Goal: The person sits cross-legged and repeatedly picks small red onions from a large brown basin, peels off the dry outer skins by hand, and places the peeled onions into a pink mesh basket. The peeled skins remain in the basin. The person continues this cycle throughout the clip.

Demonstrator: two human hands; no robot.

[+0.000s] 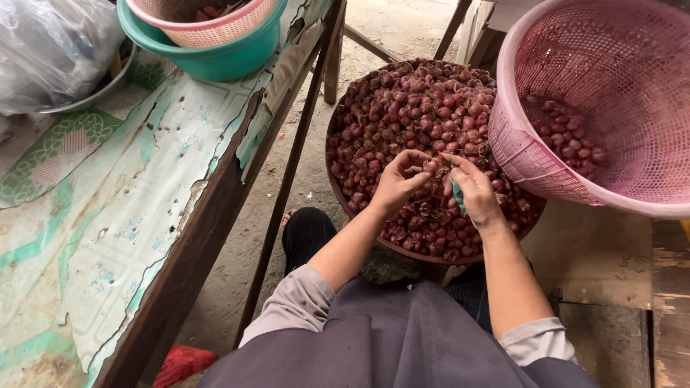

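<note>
A wide dark round basin point(336, 188) on the ground holds a heap of red shallots point(420, 108). Over its near side, my left hand point(397, 183) pinches a single shallot point(430, 167) between thumb and fingers. My right hand point(471, 190) meets it from the right, gripping a small knife with a teal handle point(458, 195); the blade is hidden by my fingers. Loose papery skins lie among the shallots under both hands.
A pink mesh basket point(528, 154), tilted at the right, holds some peeled shallots point(571, 136). On the left, a worn table point(144, 187) with cracked patterned covering carries a teal bowl point(208, 61) holding a pink basket, and a plastic bag point(50, 50). Bare sandy ground lies between.
</note>
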